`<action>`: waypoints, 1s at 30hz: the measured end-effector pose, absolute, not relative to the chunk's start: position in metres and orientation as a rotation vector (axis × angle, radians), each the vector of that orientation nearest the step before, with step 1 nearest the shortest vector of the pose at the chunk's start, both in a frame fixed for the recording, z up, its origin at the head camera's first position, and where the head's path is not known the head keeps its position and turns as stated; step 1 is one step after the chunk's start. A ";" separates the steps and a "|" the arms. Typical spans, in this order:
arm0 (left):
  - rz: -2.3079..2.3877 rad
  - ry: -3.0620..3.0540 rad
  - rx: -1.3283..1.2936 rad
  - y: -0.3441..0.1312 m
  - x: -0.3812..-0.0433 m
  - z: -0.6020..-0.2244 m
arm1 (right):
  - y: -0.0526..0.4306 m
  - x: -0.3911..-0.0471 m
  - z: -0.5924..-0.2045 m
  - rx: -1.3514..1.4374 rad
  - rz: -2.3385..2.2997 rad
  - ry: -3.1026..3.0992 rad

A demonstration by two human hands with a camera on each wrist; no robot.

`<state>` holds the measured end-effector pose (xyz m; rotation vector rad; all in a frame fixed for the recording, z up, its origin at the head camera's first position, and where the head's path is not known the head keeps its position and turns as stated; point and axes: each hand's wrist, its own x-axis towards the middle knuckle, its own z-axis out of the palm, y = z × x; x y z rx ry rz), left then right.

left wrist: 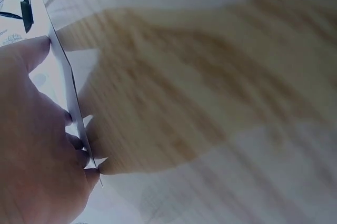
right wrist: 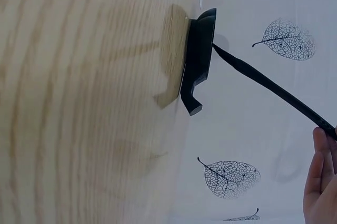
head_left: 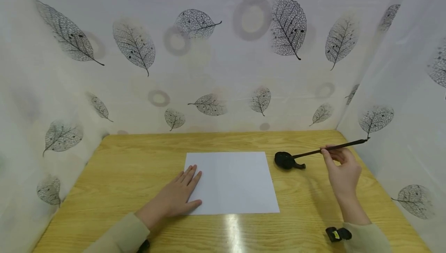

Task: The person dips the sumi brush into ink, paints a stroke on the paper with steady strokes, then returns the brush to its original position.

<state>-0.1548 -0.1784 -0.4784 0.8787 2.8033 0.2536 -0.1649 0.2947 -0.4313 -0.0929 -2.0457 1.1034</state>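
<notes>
On the wooden table lies a white sheet of paper. My left hand rests with spread fingers on the paper's left edge; the left wrist view shows the same hand along that edge. My right hand pinches a dark writing brush by its handle, thumb against fingers. The brush slants down to the left, and its tip meets a small black inkstone with a short curved stub, right of the paper. In the right wrist view the brush touches the rim of the inkstone.
The yellow wood-grain table ends at a pale curtain printed with leaves, which encloses the back and both sides. A black wrist strap sits at the right sleeve. Light glares off the table below the paper.
</notes>
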 end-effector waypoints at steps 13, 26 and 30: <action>0.163 2.792 0.855 -0.174 -0.155 -0.474 | 0.301 -0.166 -0.430 -0.114 1.152 -2.021; 0.148 2.810 0.868 -0.173 -0.154 -0.476 | 0.309 -0.166 -0.430 -0.100 1.130 -2.031; 0.138 2.810 0.867 -0.172 -0.154 -0.476 | 0.311 -0.164 -0.428 -0.112 1.135 -2.030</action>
